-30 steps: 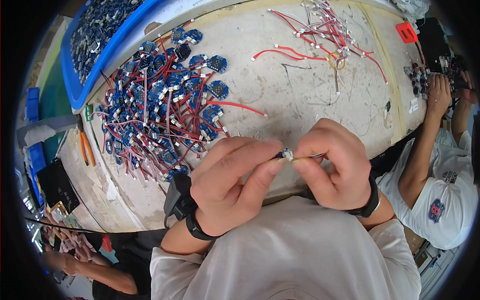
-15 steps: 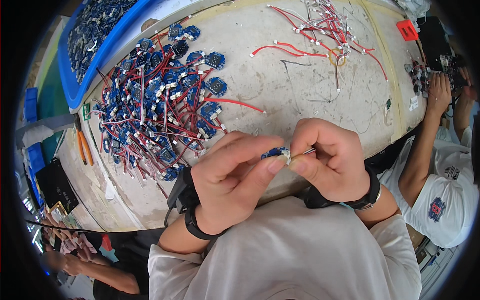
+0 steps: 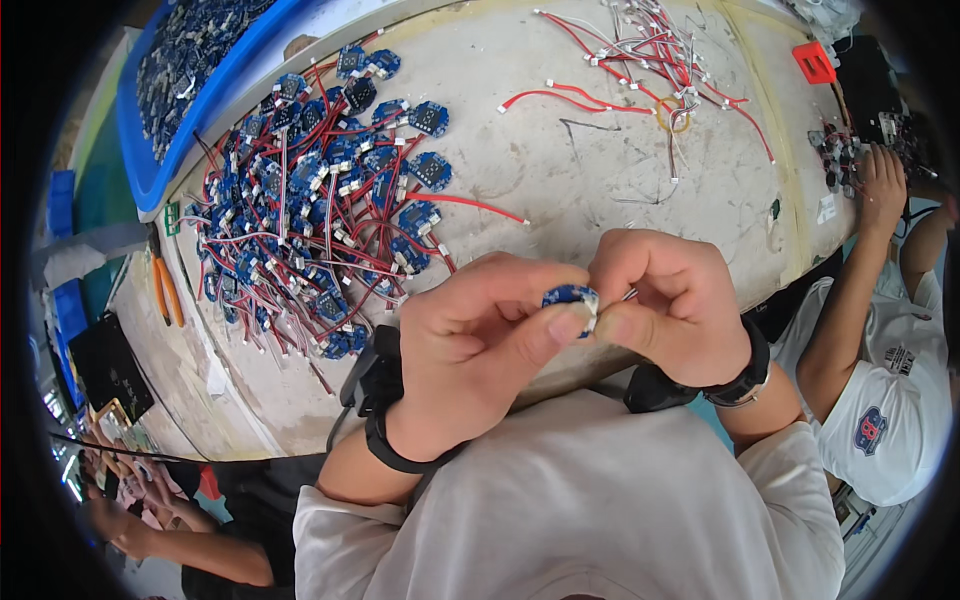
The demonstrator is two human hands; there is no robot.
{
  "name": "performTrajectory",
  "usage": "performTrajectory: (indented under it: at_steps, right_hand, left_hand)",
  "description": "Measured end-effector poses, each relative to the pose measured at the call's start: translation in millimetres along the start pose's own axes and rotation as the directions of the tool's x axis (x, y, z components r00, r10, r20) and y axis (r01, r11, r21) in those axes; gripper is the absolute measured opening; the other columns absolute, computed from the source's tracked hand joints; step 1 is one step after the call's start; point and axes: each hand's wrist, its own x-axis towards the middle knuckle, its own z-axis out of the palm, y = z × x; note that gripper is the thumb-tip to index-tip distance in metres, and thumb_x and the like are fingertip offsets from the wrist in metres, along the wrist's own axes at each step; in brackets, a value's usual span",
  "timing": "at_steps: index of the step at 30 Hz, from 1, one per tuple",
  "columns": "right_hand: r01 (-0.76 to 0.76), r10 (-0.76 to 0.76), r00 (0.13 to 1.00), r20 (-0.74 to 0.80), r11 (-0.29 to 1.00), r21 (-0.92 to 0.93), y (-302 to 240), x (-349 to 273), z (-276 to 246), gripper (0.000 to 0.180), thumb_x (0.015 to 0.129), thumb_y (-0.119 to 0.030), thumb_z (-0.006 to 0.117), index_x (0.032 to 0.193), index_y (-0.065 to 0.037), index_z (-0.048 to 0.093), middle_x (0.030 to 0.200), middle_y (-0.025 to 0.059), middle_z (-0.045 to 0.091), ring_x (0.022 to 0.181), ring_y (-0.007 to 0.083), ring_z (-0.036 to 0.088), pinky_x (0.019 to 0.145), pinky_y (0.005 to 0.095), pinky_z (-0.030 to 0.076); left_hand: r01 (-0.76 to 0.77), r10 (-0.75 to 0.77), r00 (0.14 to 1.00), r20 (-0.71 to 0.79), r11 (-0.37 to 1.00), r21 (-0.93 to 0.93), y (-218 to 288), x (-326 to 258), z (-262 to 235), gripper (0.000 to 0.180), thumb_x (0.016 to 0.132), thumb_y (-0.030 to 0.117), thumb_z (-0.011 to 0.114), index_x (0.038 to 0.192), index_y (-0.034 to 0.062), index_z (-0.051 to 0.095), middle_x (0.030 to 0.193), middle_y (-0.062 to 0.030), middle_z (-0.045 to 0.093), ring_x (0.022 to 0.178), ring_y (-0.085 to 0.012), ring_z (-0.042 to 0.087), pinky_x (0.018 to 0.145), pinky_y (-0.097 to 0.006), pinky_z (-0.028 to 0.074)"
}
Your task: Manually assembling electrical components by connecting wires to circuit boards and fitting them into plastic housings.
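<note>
Across the middle of the view stretches a worktable (image 3: 520, 150), with a blue bin (image 3: 147, 190) of small parts at its upper left. Beside the bin lies a heap of wired blue circuit boards (image 3: 310, 190); farther right, loose red, white and black cables (image 3: 672, 75) spread out. Near the table's front edge, the left hand (image 3: 480, 345) pinches a single blue board (image 3: 568, 295) between thumb and forefinger, thumb angled up and rightward. Seen obliquely, the board's long axis runs roughly left to right, its white connector edge (image 3: 591, 308) facing right. Against that edge, the right hand (image 3: 680, 300), fingers curled and thumb pointing left, grips a thin cable (image 3: 629, 294).
</note>
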Motion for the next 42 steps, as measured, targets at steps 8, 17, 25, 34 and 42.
performTrajectory:
  at_steps: [8,17,25,34,42]
  right_hand:
    - [-0.046,0.042,0.998,-0.038,0.99,-0.133,-4,2,4,0.006,0.082,-0.002,0.06,0.085,0.0,0.055,0.076,0.0005,0.057,0.067,0.0029,0.047,0.056,0.0183,0.039]
    - [0.294,-0.186,0.953,0.238,0.746,-0.598,-43,13,-10,0.011,0.076,-0.009,0.063,0.081,-0.002,0.057,0.075,0.0104,0.055,0.072,0.0256,0.055,0.067,0.0327,0.044]
    - [0.107,-0.322,0.947,0.015,0.271,-0.956,-46,78,-62,0.01,0.079,-0.007,0.054,0.082,0.002,0.058,0.083,0.0175,0.058,0.076,0.0339,0.057,0.069,0.0399,0.046]
    - [-0.118,-0.155,0.982,-0.105,-0.079,-0.99,-24,143,-89,0.016,0.078,-0.017,0.058,0.08,-0.001,0.062,0.077,0.0191,0.061,0.08,0.0352,0.059,0.069,0.0439,0.047]
    - [0.339,-0.53,0.846,0.059,0.448,-0.827,-53,123,-76,0.01,0.082,-0.01,0.054,0.083,0.0,0.053,0.067,0.0104,0.056,0.063,0.0222,0.054,0.059,0.0306,0.044]
  left_hand:
    - [0.059,-0.088,0.99,-0.11,0.969,-0.239,-4,-4,1,0.021,0.08,-0.004,0.061,0.101,-0.0036,0.059,0.087,-0.0074,0.062,0.079,-0.0093,0.058,0.069,-0.022,0.047]
    - [-0.101,0.104,0.995,0.007,0.944,0.313,41,-3,-24,0.025,0.076,-0.001,0.065,0.099,-0.0058,0.059,0.085,-0.0088,0.061,0.073,-0.0106,0.056,0.066,-0.021,0.044]
    - [0.257,0.171,0.903,-0.394,0.519,0.815,71,12,-101,0.021,0.082,0.008,0.062,0.101,-0.0006,0.061,0.079,-0.0027,0.059,0.069,-0.0061,0.051,0.063,-0.019,0.042]
    - [0.211,0.161,0.957,-0.243,0.194,0.958,78,28,-112,0.02,0.082,0.006,0.058,0.1,-0.002,0.06,0.081,-0.0139,0.062,0.071,-0.0207,0.06,0.065,-0.029,0.046]
    - [0.163,0.106,0.976,-0.19,0.216,0.963,83,27,-113,0.022,0.077,0.002,0.06,0.098,-0.0015,0.06,0.078,-0.0158,0.062,0.071,-0.0255,0.061,0.065,-0.031,0.047]
